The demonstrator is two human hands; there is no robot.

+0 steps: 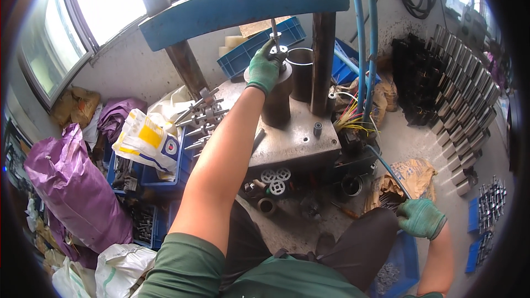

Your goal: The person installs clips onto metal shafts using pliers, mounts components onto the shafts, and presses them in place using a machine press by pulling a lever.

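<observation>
My left hand, in a green glove, reaches up under the blue crossbeam of a press. Its fingers are closed around a metal shaft with round, holed discs on it, and partly hide it. The shaft stands upright on a dark steel cylinder, on the press's flat metal bed. My right hand, gloved alike, is low at the right, closed around the end of a long thin lever. The lever slopes up to the machine's right side.
A press column and blue hoses stand right of the cylinder. Several shafts lie at the bed's left. Steel tubes are stacked at the right. Purple sack and blue bins crowd the left. Below the bed lie holed discs.
</observation>
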